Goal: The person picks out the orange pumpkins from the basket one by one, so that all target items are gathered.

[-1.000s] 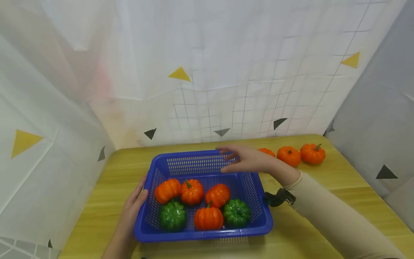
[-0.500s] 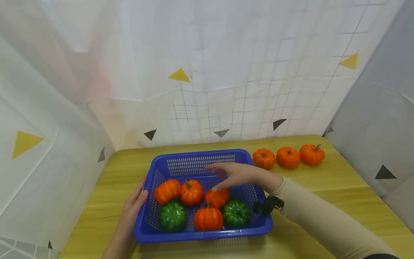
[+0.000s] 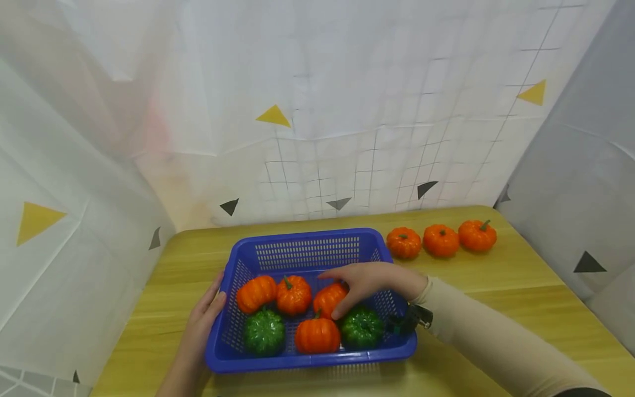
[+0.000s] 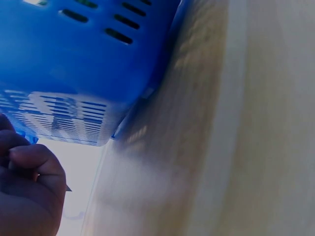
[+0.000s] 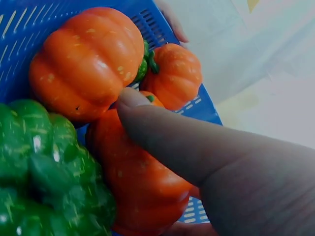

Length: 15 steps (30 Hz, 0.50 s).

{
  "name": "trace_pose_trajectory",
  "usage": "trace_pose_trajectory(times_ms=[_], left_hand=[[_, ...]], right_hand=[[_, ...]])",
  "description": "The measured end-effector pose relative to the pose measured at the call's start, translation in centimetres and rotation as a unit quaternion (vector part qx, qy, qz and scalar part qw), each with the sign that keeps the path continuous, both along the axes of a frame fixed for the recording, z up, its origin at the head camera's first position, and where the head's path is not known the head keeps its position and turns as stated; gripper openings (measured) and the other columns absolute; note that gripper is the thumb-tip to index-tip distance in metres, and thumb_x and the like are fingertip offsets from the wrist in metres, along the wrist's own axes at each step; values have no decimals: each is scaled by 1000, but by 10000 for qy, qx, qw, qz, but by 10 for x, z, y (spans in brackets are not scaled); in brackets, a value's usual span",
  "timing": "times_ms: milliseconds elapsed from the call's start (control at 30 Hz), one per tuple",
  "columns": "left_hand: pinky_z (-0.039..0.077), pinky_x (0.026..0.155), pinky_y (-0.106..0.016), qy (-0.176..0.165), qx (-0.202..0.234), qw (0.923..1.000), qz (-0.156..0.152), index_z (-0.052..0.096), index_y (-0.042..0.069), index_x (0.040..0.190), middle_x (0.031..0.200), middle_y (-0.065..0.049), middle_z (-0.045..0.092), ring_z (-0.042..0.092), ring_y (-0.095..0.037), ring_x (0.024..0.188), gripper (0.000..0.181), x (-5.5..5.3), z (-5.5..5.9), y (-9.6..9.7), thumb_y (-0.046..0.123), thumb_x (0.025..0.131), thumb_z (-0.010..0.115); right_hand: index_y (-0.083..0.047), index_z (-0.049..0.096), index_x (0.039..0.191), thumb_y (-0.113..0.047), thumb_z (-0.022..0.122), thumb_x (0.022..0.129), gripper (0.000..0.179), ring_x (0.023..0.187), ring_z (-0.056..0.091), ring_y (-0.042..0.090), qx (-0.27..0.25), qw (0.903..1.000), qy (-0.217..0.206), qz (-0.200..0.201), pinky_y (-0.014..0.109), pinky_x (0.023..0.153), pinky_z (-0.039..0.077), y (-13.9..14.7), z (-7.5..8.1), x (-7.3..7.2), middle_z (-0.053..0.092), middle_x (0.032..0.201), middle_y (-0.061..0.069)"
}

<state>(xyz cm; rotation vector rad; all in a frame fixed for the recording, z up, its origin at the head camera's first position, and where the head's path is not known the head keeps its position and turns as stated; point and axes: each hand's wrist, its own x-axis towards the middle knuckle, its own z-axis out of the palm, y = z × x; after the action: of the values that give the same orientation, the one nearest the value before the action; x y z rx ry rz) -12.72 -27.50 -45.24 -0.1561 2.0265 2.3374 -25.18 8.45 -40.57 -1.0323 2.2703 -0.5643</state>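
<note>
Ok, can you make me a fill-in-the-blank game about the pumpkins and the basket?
The colour of the basket is ____.
The basket holds green pumpkins, and their number is ____.
The number of orange pumpkins outside the basket is ____.
The hand over the basket's pumpkins is the person's ____ one.
Missing words: blue; two; three; right.

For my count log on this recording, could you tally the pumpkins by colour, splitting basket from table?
Orange pumpkins in the blue basket: 4
Green pumpkins in the basket: 2
Loose orange pumpkins on the table: 3
Total: 9 pumpkins, 7 orange and 2 green
</note>
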Motion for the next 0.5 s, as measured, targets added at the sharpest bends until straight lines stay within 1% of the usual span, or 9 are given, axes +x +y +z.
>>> trace_pose_trajectory(times_ms=[100,200,333,500], left_hand=[[53,91,-40,-7,-17,10000,-31,24,29,158,163,2,20,60,-17,116,58,0,0,0,36,106,46],[53,91,-40,5,-42,10000,-33,24,28,159,163,1,21,60,-17,115,58,-1,-1,0,36,106,46],[53,91,-41,52,-25,10000,-45,22,27,159,163,1,20,60,-18,116,58,-1,-1,-1,36,106,45],[53,91,-42,68,-29,10000,-56,24,30,158,163,0,21,59,-19,116,56,0,-1,-1,35,106,45]], right_hand=[[-23,41,152,-64,76,75,94,131,45,19,88,9999,49,80,44,108,38,-2,-2,1,49,147,5],[-23,42,151,-64,75,76,92,131,45,19,110,9999,63,99,44,108,38,-3,-2,1,49,146,3],[-21,44,150,-63,76,75,92,132,45,19,163,9998,120,62,44,108,38,-5,-2,1,50,145,0],[-19,47,148,-64,77,73,93,129,47,19,70,9997,221,-35,42,107,39,-6,-3,1,53,143,2]])
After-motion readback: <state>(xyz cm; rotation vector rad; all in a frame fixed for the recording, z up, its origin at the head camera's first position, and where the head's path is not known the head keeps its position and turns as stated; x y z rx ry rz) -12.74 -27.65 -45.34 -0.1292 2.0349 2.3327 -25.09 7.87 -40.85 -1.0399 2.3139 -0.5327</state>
